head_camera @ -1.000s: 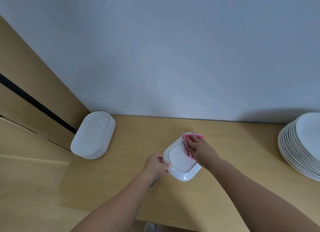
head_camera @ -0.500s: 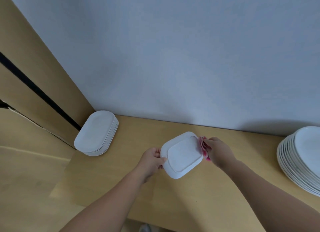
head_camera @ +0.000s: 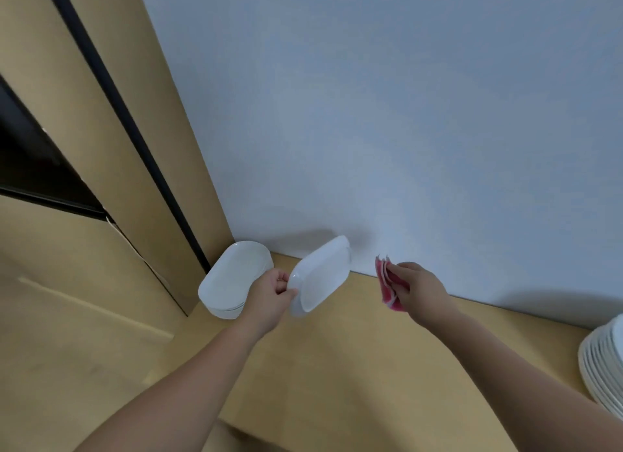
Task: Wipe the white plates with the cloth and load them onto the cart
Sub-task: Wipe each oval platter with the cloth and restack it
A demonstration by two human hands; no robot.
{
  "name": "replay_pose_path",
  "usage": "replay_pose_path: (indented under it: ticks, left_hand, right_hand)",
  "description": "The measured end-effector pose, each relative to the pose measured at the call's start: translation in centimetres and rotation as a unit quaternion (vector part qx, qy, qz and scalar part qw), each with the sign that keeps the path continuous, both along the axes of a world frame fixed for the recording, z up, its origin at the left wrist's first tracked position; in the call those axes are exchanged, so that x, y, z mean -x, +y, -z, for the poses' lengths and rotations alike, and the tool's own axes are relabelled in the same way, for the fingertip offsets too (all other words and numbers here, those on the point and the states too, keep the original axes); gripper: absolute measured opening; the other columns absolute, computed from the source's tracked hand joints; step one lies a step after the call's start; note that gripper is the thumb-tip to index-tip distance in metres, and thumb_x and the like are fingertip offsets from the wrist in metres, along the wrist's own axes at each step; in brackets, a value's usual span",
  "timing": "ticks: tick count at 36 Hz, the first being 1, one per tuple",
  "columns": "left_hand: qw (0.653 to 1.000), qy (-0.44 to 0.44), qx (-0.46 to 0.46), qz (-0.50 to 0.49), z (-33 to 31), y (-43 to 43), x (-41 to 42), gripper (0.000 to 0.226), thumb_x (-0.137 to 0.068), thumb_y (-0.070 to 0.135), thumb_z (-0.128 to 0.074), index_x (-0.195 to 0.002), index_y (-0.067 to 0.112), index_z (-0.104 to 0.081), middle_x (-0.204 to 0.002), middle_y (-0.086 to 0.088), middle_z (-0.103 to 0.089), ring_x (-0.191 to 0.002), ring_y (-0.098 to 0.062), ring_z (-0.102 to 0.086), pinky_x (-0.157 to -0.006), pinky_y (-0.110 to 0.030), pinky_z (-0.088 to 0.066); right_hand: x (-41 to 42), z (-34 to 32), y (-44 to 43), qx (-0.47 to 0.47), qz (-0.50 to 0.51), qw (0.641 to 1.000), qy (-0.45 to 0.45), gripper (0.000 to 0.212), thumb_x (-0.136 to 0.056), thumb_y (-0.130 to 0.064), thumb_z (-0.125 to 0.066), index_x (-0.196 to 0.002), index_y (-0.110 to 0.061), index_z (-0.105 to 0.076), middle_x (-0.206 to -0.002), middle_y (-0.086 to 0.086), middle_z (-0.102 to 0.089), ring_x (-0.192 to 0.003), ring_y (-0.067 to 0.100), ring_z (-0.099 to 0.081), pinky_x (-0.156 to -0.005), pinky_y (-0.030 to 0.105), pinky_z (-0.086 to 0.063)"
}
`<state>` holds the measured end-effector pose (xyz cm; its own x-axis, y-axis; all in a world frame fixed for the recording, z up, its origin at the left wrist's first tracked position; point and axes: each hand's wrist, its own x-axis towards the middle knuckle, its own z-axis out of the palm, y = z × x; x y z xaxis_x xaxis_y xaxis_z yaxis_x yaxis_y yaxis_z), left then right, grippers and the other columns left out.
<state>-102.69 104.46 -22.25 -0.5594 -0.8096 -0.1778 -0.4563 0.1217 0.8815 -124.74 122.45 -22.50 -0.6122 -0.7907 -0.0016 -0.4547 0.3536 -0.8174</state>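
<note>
My left hand (head_camera: 269,296) grips the near rim of a white rounded-rectangle plate (head_camera: 322,276), held tilted in the air above the wooden counter (head_camera: 337,367). A folded pink cloth (head_camera: 387,288) is pinched in my right hand (head_camera: 418,288), which hovers to the right of the plate with a gap between cloth and plate. A stack of white oblong plates (head_camera: 232,279) lies on the counter just left of my left hand, against the wooden panel.
A taller stack of round white plates (head_camera: 603,370) sits at the counter's right edge. The pale wall (head_camera: 404,131) runs along the back. A wooden panel with a black strip (head_camera: 135,131) stands at the left. No cart is in view.
The cloth has come off the plate and my right hand has drawn away to the right. My left hand alone carries the plate, now nearer the oblong stack. The view has swung left.
</note>
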Motion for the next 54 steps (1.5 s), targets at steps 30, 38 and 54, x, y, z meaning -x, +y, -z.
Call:
replay_pose_path:
  ticks: [30,38,54]
  left_hand:
    - [0.876,-0.282,0.370,0.129,4.9,-12.4,-9.9,0.022,-0.088,0.007,-0.043,-0.104,0.022,-0.043,-0.065,0.010,-0.035,-0.051,-0.007,-0.032,-0.043,-0.026,-0.018]
    - [0.849,-0.332,0.372,0.172,6.5,-12.7,-10.2,0.030,-0.086,0.007,-0.047,-0.113,0.021,-0.050,-0.082,0.005,-0.047,-0.068,-0.014,-0.044,-0.052,-0.025,-0.028]
    - [0.895,-0.306,0.264,0.187,7.4,-13.2,-10.2,0.027,-0.090,0.006,-0.039,-0.067,0.019,-0.037,-0.070,0.005,-0.041,-0.068,-0.014,-0.040,-0.054,-0.025,-0.028]
  right_hand:
    - [-10.8,0.0,-8.6,-0.016,-0.029,0.996,0.084,0.027,-0.102,-0.024,-0.044,-0.086,-0.026,-0.065,-0.085,-0.005,-0.055,-0.064,0.016,-0.064,-0.067,0.028,-0.058]
    - [-11.3,0.2,-7.9,-0.036,-0.015,0.991,0.126,0.023,-0.100,-0.019,-0.049,-0.084,-0.027,-0.064,-0.087,-0.006,-0.056,-0.067,0.013,-0.064,-0.064,0.029,-0.057]
    - [-11.6,0.8,-6.6,-0.050,0.008,0.986,0.159,0.020,-0.100,-0.022,-0.048,-0.094,-0.020,-0.068,-0.087,-0.005,-0.057,-0.069,0.016,-0.061,-0.060,0.018,-0.048]
